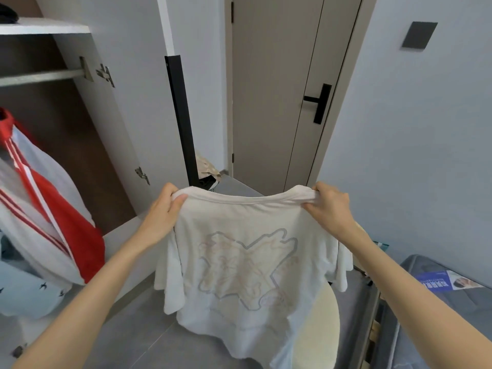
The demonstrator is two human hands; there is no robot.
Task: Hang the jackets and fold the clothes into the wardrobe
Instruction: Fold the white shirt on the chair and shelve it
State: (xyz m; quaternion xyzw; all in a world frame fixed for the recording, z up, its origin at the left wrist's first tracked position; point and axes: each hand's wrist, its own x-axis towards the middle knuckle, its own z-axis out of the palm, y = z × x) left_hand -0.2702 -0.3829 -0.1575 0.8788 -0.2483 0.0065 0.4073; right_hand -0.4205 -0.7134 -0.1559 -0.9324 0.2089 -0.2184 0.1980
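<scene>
A white T-shirt [247, 267] with a pale printed design hangs spread out in front of me. My left hand [163, 209] pinches its left shoulder and my right hand [330, 206] pinches its right shoulder, both held up at the same height. To the left stands the open wardrobe [87, 145] with a metal hanging rail [40, 75]. A red and white jacket [40, 209] hangs inside it, above a light blue garment [29, 291] with small dark bird prints.
A cream round chair [323, 323] stands behind the shirt's lower right. A grey bed [439, 315] with a blue leaflet [447, 282] lies at the right. Ahead are a closed beige door [271, 89] and a black upright bar [181, 118]. Grey floor lies below.
</scene>
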